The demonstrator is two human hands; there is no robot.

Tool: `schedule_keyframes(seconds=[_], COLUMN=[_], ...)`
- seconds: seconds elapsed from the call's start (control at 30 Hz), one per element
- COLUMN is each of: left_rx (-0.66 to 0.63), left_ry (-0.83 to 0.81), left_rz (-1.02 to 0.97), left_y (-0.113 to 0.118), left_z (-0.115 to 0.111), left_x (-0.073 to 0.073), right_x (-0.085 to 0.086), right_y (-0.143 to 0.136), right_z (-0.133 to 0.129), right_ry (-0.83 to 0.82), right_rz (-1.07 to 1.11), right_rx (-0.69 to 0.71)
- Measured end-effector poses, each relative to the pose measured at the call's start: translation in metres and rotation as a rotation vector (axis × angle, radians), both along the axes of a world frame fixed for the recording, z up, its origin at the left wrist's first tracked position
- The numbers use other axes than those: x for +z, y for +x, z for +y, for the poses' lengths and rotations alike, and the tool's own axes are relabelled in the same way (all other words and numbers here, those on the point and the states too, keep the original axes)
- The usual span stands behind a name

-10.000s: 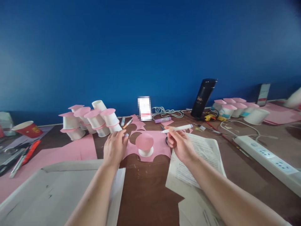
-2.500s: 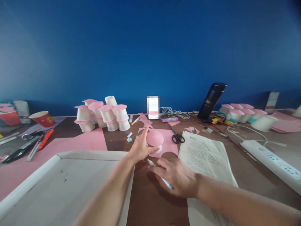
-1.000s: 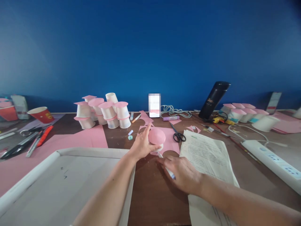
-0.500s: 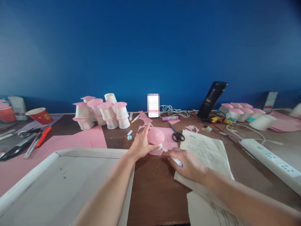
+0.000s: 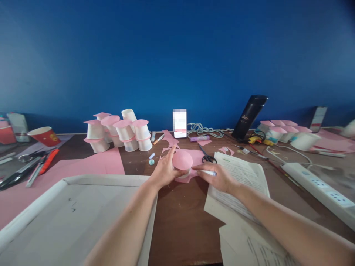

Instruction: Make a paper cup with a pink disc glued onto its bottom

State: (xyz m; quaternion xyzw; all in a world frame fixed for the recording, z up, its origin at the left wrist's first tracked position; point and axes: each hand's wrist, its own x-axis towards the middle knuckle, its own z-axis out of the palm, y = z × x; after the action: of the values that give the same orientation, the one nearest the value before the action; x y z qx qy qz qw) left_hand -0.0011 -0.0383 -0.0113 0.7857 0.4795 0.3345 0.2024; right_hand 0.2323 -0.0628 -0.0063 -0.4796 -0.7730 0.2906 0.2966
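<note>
My left hand (image 5: 164, 170) is wrapped round a white paper cup (image 5: 186, 175), mostly hidden by my fingers and by the round pink paper disc (image 5: 182, 159) on top of it. In my right hand (image 5: 219, 178), a slim white marker (image 5: 207, 172) with a bluish end is gripped, its other end close to the cup's right side. Whether it touches the cup I cannot tell. Pink paper (image 5: 198, 157) lies beneath and behind the cup. Black scissors (image 5: 208, 159) rest just beyond my right hand.
Stacked paper cups with pink tops (image 5: 127, 131) stand back left, more (image 5: 277, 131) at the right. A white tray-like board (image 5: 105, 214) lies front left. Printed sheets (image 5: 241, 170), a power strip (image 5: 318, 184) and a leaning black flask (image 5: 249, 116) are on the right.
My right hand has moved up and slightly towards the cup, bringing the marker from a slant to nearly level. My left hand still holds the cup in about the same place.
</note>
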Motion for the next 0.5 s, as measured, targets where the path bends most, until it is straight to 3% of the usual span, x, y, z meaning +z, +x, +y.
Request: schedule_keyframes(seconds=[0.23, 0.5], left_rx=[-0.016, -0.017], left_ry=[-0.014, -0.027], left_rz=[-0.008, -0.024], left_y=[0.001, 0.0], left_z=[0.0, -0.001], left_x=[0.003, 0.004], right_x=[0.008, 0.01], right_y=[-0.01, -0.029], right_z=[0.025, 0.052], right_ry=[-0.273, -0.526], right_rz=[0.182, 0.506], right_rx=[-0.193, -0.193])
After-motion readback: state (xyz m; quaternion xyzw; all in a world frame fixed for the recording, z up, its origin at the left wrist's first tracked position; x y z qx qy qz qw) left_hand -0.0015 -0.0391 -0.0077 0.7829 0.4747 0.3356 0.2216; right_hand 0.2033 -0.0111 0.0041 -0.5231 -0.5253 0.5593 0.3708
